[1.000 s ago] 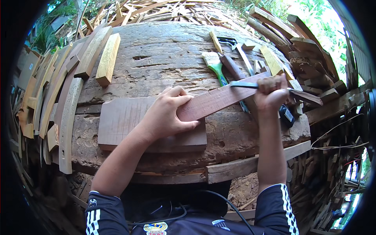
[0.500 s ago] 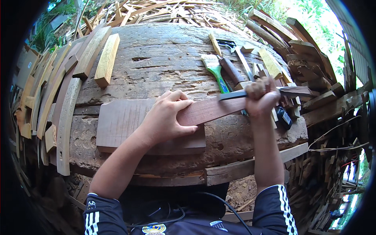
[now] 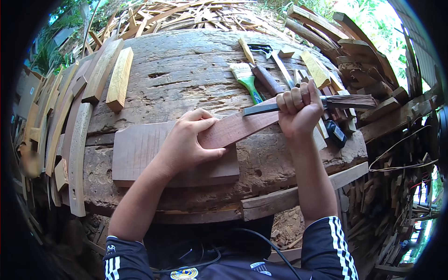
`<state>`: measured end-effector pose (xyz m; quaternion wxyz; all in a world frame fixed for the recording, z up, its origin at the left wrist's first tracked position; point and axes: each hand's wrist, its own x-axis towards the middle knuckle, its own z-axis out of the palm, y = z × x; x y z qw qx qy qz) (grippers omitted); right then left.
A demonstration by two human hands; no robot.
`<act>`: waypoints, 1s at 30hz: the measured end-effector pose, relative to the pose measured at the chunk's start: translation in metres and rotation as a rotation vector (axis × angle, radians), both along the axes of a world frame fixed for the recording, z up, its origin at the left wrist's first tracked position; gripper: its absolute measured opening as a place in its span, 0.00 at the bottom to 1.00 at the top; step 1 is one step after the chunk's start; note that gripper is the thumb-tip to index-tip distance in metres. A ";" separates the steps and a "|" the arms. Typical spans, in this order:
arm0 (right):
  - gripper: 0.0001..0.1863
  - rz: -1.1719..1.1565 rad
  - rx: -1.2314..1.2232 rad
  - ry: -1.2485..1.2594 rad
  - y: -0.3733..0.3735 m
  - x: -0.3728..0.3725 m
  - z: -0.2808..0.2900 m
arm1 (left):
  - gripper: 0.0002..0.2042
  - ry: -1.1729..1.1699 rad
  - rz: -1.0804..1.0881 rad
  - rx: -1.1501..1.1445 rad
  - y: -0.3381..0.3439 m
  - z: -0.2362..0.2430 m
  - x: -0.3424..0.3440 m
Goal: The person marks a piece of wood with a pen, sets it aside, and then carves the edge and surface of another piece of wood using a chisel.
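Observation:
A reddish wooden strip [image 3: 247,128] rests slantwise over a thick brown board [image 3: 140,149] that lies flat on the workbench. My left hand [image 3: 189,135] is closed over the strip's near left end, thumb below and fingers above. In the fist of my right hand [image 3: 301,109] is a chisel [image 3: 259,109], gripped around its middle. Its dark flat blade lies across the strip's upper side, pointing left, a short way from my left hand. The rough wooden handle [image 3: 352,101] sticks out to the right.
Beyond my right hand lie a green-handled brush [image 3: 247,80], a dark wooden handle [image 3: 268,80], a metal square [image 3: 282,67] and a small black object [image 3: 336,134]. Wooden bars [image 3: 105,70] line the left side. Scrap wood [image 3: 205,16] piles up behind the worn bench [image 3: 186,60].
The chisel and my right hand have moved left along the strip, closer to my left hand. The whole view has shifted slightly. My left hand keeps its hold on the strip.

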<state>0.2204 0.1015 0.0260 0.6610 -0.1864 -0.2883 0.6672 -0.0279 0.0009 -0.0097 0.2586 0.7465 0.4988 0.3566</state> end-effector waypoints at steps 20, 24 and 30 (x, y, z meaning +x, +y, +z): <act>0.27 -0.046 -0.016 0.082 0.020 0.058 0.006 | 0.30 0.041 -0.002 -0.018 0.001 0.012 0.012; 0.26 -0.011 0.131 -0.050 0.000 0.017 0.005 | 0.30 0.088 0.041 -0.026 -0.003 0.007 0.004; 0.27 -0.101 -0.006 -0.096 0.034 0.076 0.015 | 0.32 0.061 0.054 -0.034 -0.005 0.012 0.005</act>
